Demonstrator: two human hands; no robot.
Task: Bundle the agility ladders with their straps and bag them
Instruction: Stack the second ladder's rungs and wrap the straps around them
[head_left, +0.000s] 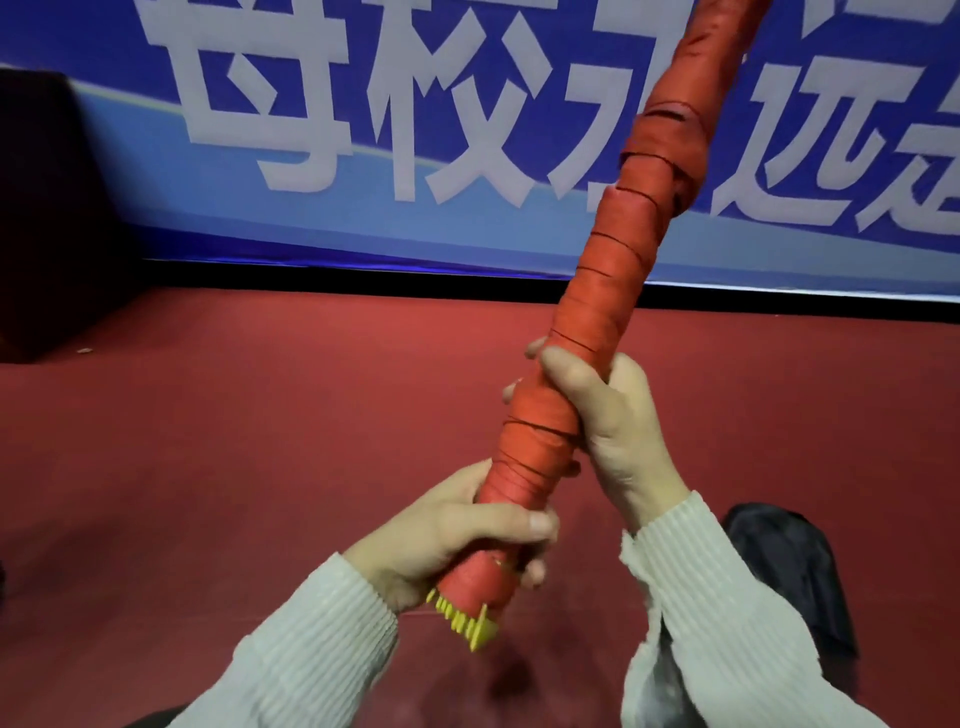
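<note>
A long agility ladder bundle (615, 249), wound all along in an orange-red strap, slants from the lower middle up to the top right edge. Yellow rung ends (467, 621) stick out of its lower end. My left hand (457, 530) grips the bundle near that lower end. Higher up, my right hand (602, 415) grips the bundle at mid-length, thumb across the strap. A black bag (789, 561) lies on the floor at the lower right, partly hidden by my right sleeve.
Red carpet (234, 441) covers the floor. A blue banner with large white characters (363, 130) fills the wall ahead. A dark object (47, 208) stands at the far left.
</note>
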